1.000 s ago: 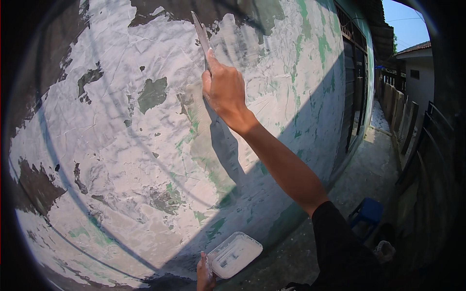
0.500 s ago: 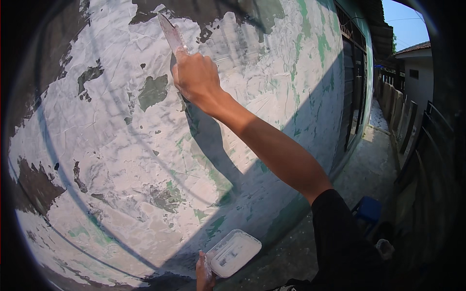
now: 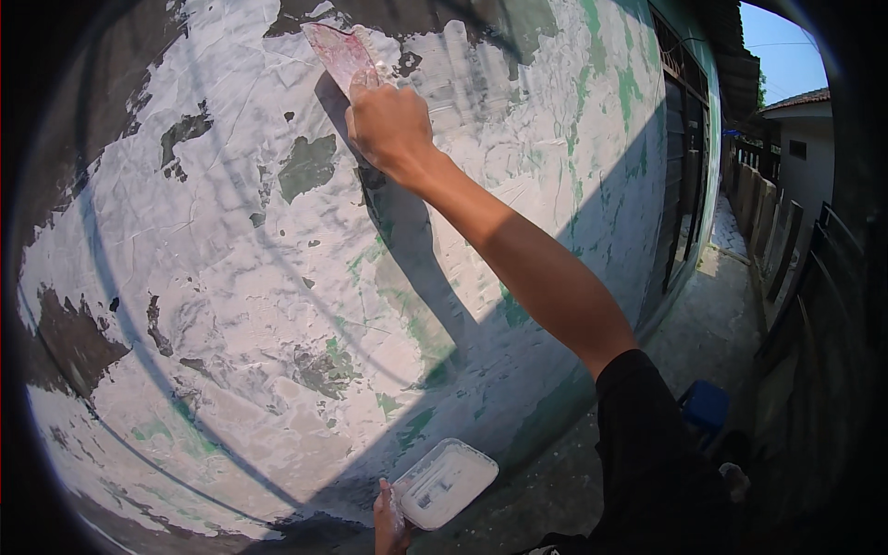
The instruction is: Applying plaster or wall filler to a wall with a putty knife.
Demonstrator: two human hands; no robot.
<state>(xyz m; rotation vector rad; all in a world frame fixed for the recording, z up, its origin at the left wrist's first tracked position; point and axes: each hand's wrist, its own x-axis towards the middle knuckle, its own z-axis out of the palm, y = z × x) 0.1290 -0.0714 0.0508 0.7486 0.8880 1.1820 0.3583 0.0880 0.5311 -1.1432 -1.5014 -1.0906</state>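
Observation:
High on the wall [image 3: 250, 305], my right hand [image 3: 392, 129] is closed round a reddish, putty-smeared scraper [image 3: 340, 54]. The blade's flat side faces me, and its edge lies at or close to the wall's upper patch; exact contact is hard to judge. White putty coats much of the surface, with dark grey and green patches showing through. Low in front, my left hand [image 3: 389, 520] grips the side of a white rectangular tray [image 3: 448, 483], its thumb on the rim. Smears of white putty and a few dark spots show inside the tray.
A narrow concrete path [image 3: 708, 305] runs along the wall to the right, beside a fence [image 3: 772, 222] and a dark metal gate [image 3: 814, 277]. On the ground by my right arm stands a blue plastic stool [image 3: 705, 405]. Farther along the wall is a dark window [image 3: 683, 157].
My right hand has shifted slightly right and down, and the scraper has turned so more of its blade face shows. The tray and my left hand stay in place.

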